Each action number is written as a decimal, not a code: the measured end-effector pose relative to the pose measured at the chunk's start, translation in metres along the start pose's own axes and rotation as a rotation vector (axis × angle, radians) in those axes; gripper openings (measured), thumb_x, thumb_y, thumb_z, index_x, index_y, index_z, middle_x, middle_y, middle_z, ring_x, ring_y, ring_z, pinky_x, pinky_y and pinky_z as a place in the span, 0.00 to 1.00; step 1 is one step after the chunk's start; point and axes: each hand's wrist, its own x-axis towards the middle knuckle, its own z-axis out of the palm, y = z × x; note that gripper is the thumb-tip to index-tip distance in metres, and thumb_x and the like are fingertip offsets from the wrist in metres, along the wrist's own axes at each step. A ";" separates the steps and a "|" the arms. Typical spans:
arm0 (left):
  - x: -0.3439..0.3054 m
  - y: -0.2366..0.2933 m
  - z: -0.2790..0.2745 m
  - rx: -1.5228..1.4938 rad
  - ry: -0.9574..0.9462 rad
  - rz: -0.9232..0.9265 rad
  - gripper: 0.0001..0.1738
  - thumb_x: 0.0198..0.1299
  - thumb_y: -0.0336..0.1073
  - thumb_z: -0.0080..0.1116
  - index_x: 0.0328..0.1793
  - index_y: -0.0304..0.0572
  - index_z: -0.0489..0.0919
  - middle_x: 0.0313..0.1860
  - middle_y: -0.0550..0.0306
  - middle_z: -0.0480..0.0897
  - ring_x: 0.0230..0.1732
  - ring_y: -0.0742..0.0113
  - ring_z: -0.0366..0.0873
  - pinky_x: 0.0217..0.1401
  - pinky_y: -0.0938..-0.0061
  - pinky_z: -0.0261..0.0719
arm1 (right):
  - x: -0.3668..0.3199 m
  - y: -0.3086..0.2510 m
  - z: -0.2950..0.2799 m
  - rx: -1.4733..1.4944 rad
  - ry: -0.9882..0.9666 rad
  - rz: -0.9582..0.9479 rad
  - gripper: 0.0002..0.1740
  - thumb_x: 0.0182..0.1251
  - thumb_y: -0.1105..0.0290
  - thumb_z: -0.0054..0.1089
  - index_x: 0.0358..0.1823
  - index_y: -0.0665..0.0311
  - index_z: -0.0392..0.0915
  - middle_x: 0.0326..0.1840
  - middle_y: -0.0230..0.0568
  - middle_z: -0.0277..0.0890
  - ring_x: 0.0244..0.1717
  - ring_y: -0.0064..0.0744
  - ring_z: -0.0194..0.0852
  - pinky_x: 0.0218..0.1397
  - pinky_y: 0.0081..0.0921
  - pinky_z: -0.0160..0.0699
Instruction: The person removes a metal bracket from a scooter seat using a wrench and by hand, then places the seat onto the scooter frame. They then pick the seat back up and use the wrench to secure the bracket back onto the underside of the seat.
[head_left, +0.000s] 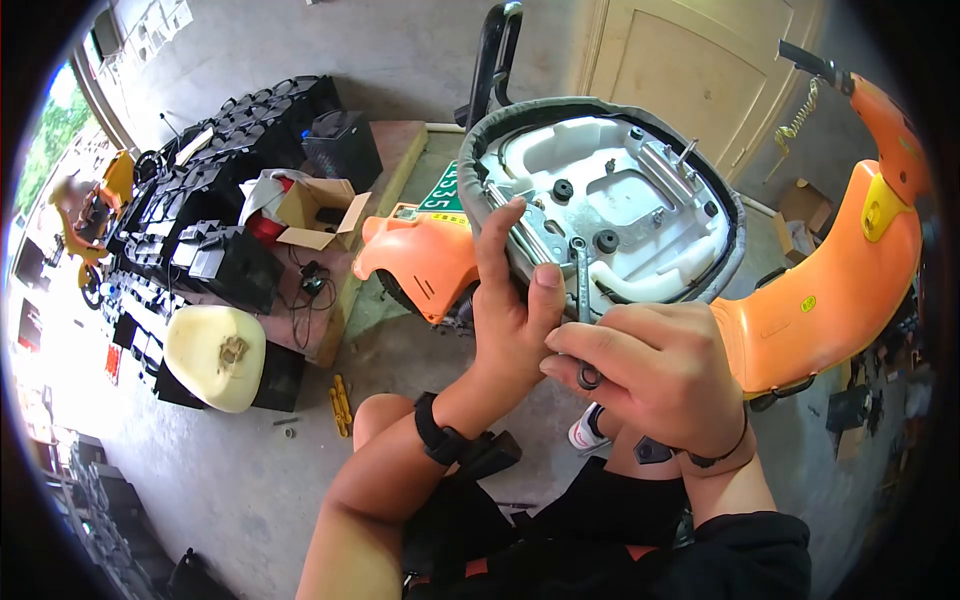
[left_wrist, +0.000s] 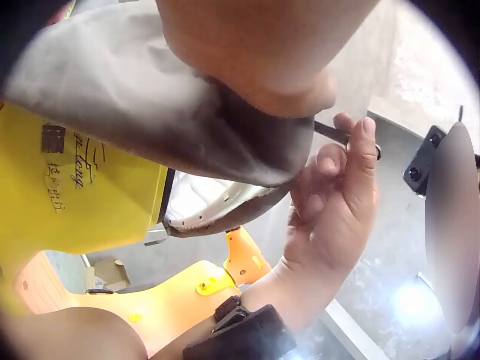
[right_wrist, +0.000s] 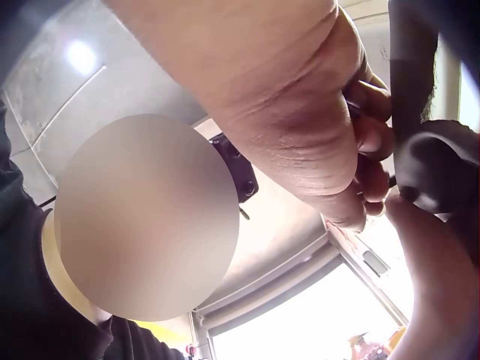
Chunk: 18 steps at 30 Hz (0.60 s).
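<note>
A scooter seat (head_left: 610, 200) is tipped up, its white underside with brackets and black rubber pads facing me. My left hand (head_left: 510, 300) holds the seat's near rim, fingers up over the grey edge and thumb on the underside. My right hand (head_left: 650, 370) grips a metal wrench (head_left: 584, 300) whose upper end sits on a fastener by the seat's hinge bracket. In the left wrist view the right hand (left_wrist: 337, 195) curls round the wrench (left_wrist: 334, 133) below the grey seat cover (left_wrist: 150, 105). The right wrist view shows curled fingers (right_wrist: 367, 142) close up.
The orange scooter body (head_left: 830, 280) curves round to the right, its rear fender (head_left: 415, 255) left of the seat. A foam seat cushion (head_left: 215, 355), an open cardboard box (head_left: 315, 210) and several black batteries (head_left: 200, 200) lie on the floor at the left. My knees are below.
</note>
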 end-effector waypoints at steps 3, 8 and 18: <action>-0.002 0.003 0.003 -0.077 0.016 -0.041 0.32 0.73 0.48 0.51 0.77 0.44 0.59 0.64 0.44 0.72 0.55 0.60 0.77 0.56 0.67 0.77 | 0.000 0.003 0.005 -0.042 0.015 -0.076 0.17 0.47 0.70 0.72 0.41 0.61 0.80 0.21 0.28 0.64 0.20 0.28 0.70 0.21 0.28 0.68; 0.000 0.008 0.000 -0.069 -0.011 -0.074 0.32 0.73 0.48 0.51 0.77 0.46 0.58 0.63 0.44 0.73 0.55 0.60 0.77 0.56 0.67 0.77 | 0.003 0.005 0.011 -0.037 0.069 -0.109 0.18 0.46 0.70 0.72 0.42 0.62 0.82 0.21 0.28 0.66 0.20 0.27 0.70 0.21 0.27 0.66; 0.003 0.009 -0.004 0.074 0.006 -0.016 0.32 0.72 0.47 0.52 0.77 0.46 0.59 0.60 0.45 0.76 0.54 0.60 0.78 0.56 0.67 0.76 | -0.004 0.007 0.027 -0.117 0.172 -0.183 0.21 0.46 0.73 0.70 0.45 0.65 0.82 0.22 0.29 0.65 0.21 0.25 0.69 0.22 0.22 0.68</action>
